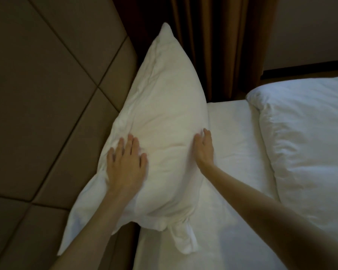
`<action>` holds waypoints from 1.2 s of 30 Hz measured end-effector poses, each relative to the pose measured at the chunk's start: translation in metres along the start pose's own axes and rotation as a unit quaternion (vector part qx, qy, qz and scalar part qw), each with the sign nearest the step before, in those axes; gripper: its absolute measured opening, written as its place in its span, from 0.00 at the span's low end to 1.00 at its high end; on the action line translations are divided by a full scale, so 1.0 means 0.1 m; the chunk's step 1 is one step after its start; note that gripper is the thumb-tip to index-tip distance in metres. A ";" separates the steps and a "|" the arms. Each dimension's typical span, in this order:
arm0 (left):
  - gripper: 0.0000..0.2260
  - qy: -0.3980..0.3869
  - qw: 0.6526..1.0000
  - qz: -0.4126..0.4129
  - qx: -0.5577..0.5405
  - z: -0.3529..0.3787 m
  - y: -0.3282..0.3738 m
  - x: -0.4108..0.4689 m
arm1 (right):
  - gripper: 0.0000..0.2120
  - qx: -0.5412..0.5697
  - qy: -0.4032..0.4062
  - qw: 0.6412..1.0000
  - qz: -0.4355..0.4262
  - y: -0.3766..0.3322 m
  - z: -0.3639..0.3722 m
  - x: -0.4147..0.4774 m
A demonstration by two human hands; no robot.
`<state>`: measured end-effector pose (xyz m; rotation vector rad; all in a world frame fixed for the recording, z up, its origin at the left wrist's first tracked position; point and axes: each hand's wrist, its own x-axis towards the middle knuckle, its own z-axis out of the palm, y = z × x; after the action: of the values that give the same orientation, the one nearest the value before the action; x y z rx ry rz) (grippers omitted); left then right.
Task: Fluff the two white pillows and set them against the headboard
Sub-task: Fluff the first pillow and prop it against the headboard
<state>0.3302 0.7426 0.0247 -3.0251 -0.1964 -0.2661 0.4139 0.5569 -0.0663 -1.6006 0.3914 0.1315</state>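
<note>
We've got the pillow (164, 121) leaning on the headboard (47, 94), left hand (126, 166) flat and open on top, right hand (203, 149) open against its side, steadying it upright.

A bedroom: white-sheeted bed (232, 133), padded headboard (47, 94), white pillow (160, 123), brown curtain (213, 45).
</note>
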 end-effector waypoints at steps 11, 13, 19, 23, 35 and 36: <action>0.23 -0.013 0.970 0.242 0.029 0.05 0.69 0.99 | 0.33 -0.018 -0.160 0.974 0.158 0.57 -0.08 -0.17; 0.23 -0.045 0.970 0.233 0.057 0.18 0.74 1.19 | 0.34 -0.034 -0.161 0.973 0.159 0.56 -0.15 -0.11; 0.27 -0.041 0.997 0.070 0.000 0.34 0.46 1.52 | 0.30 -0.055 -0.151 0.978 0.133 0.48 -0.35 0.03; 0.27 -0.039 0.998 -0.045 -0.017 0.33 0.29 1.49 | 0.24 -0.054 -0.158 0.975 0.149 0.43 -0.45 0.04; 0.15 -0.066 0.995 -0.044 -0.058 -0.27 -0.21 0.41 | 0.09 -0.036 -0.138 0.979 0.149 -0.22 -0.78 -0.37; 0.13 -0.071 0.994 -0.049 -0.072 -0.34 -0.21 0.32 | 0.09 -0.036 -0.136 0.980 0.143 -0.31 -0.82 -0.43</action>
<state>0.3531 0.7638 0.0661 -3.1835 -0.3534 -0.0764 0.3709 0.4837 -0.0172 -1.5641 0.4047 0.5833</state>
